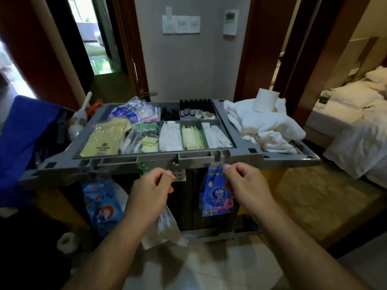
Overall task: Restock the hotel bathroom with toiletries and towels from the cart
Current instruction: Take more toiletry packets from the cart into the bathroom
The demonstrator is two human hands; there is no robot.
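Observation:
The grey housekeeping cart (240,159) stands in front of me, its top tray split into compartments. They hold dark small bottles (196,108), white sachets (169,136), pale yellow packets (191,138) and yellow slipper bags (104,139). White towels (266,124) lie heaped on the cart's right end with a toilet roll (265,100) on top. My left hand (152,189) grips a clear plastic bag (165,229) that hangs below it. My right hand (245,183) is curled just below the cart's front edge, its fingers at the top of a hanging blue packet (215,195).
A blue linen bag (21,132) hangs at the cart's left end, with a brush (82,114) beside it. Another blue packet (102,204) hangs at front left. A toilet roll (67,242) lies on the floor. A bed (360,126) with white linen is right; a doorway opens far left.

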